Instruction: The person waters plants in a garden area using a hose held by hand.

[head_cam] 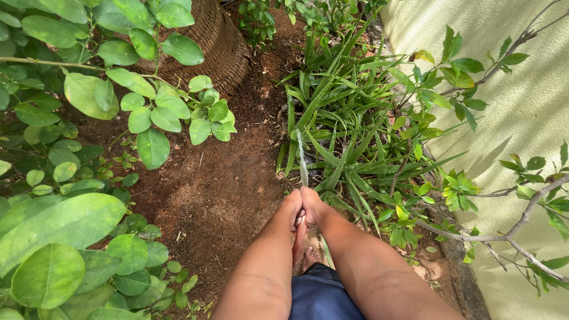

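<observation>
Both forearms low, left hand [291, 208] and right hand [312, 204] clasped around hose [299, 237], water stream [302, 160] just beyond.

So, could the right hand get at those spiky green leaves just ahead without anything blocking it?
Probably yes. The right hand is pressed against the left hand at the edge of the spiky green plant, its nearest leaves right in front. Only a thin water stream crosses the gap, though both hands grip something.

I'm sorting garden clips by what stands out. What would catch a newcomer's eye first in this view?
First the two hands, left hand and right hand, pressed together low at centre, with a thin stream of water shooting toward the spiky aloe clump. Next, the big glossy leaves crowding the left side, and the woven-looking trunk base at the top.
</observation>
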